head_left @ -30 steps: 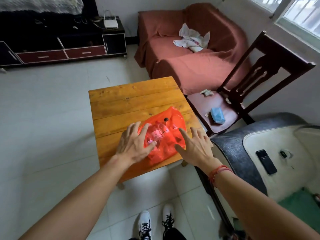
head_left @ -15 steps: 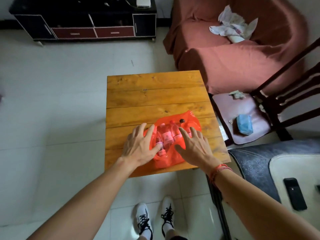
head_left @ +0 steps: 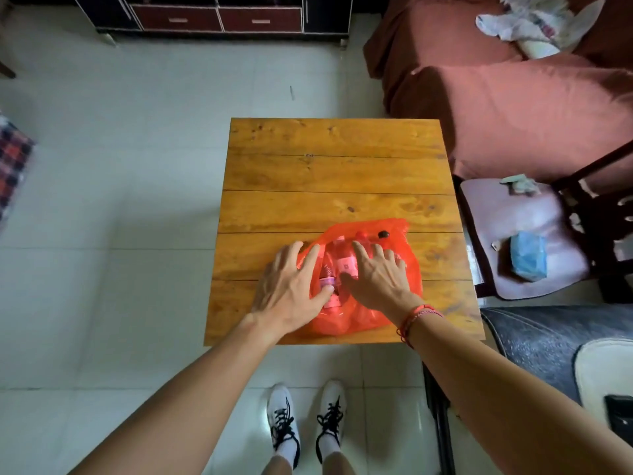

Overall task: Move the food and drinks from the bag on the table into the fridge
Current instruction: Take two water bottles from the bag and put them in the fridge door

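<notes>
Both hands have closed in on the bag since half a second ago. The right one has slid from the bag's right flank onto its middle, and the view has tipped down so the table (head_left: pixel 335 173) sits square ahead.

Left hand (head_left: pixel 291 286): fingers straight and spread, lying across the bag's left edge, thumb resting on the plastic. It grasps nothing.

Red plastic bag (head_left: pixel 342 325): lies flat on the near half of the table, close to the front edge, mouth pointing away. Bottles with pink labels (head_left: pixel 344 265) show through the film between the two hands. A dark cap (head_left: pixel 383 234) and a red cap (head_left: pixel 360 234) show at the far end.

Right hand (head_left: pixel 376 279): fingers also splayed and relaxed, flat on top of the bag over the bottles. No grip here either. Red cord bracelet (head_left: pixel 418 315) on the wrist.

Right of the table: a chair (head_left: pixel 486 200) with a blue packet (head_left: pixel 527 257) on its seat.

Reading: the hands are feeling for the opening or steadying the load. Nothing is out of the bag yet, so the task is at its very start. No fridge in view; it must be elsewhere. The thin film is likely to slip and cling, so parting the mouth comes first.
</notes>
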Action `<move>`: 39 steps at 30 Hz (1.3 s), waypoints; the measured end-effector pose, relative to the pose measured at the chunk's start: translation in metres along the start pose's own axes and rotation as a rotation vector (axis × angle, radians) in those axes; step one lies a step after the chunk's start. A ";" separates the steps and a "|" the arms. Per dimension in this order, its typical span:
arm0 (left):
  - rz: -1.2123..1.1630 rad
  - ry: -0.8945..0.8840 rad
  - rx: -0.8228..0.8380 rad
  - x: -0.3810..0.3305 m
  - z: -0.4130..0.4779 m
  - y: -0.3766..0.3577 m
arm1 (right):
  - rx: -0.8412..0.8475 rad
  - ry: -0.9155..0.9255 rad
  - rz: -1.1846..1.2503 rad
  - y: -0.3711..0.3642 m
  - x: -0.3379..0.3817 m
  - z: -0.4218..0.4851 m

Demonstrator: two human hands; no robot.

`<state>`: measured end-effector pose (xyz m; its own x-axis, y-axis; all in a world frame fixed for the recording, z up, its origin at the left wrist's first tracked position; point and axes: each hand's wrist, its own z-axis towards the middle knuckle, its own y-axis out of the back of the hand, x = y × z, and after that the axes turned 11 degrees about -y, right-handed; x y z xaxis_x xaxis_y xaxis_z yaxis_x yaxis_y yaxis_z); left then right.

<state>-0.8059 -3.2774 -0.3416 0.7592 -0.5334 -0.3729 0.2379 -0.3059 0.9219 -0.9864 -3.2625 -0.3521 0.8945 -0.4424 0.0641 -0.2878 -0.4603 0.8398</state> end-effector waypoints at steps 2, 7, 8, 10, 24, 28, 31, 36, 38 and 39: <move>0.021 0.016 0.013 0.010 0.003 -0.007 | 0.031 -0.019 0.005 -0.009 0.003 0.020; 0.051 -0.039 -0.025 0.026 0.013 -0.023 | 0.108 0.050 0.170 -0.028 0.014 0.061; 0.035 -0.077 -0.043 0.025 0.016 -0.028 | 0.104 0.085 0.186 -0.032 0.016 0.068; -0.026 -0.145 -0.061 0.017 0.021 -0.039 | 0.099 0.107 0.202 -0.041 0.016 0.082; -0.002 -0.425 0.097 -0.001 0.033 -0.091 | 0.523 -0.266 0.692 -0.069 0.003 0.117; 0.046 -0.290 0.271 0.002 0.031 -0.093 | 0.648 -0.333 0.775 -0.062 0.013 0.120; 0.025 -0.139 0.318 0.010 0.035 -0.089 | 0.641 -0.345 0.796 -0.062 0.014 0.126; 0.038 -0.083 0.354 0.006 0.035 -0.084 | 0.549 -0.332 0.864 -0.072 0.018 0.132; 0.026 -0.074 0.365 0.003 0.034 -0.084 | 0.550 -0.264 0.802 -0.079 0.006 0.121; 0.017 -0.069 0.368 0.002 0.033 -0.085 | 0.507 -0.185 0.701 -0.082 0.001 0.114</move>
<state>-0.8445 -3.2791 -0.4243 0.7155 -0.5888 -0.3760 -0.0171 -0.5529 0.8331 -1.0009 -3.3126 -0.4823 0.3981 -0.8484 0.3490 -0.9056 -0.3029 0.2969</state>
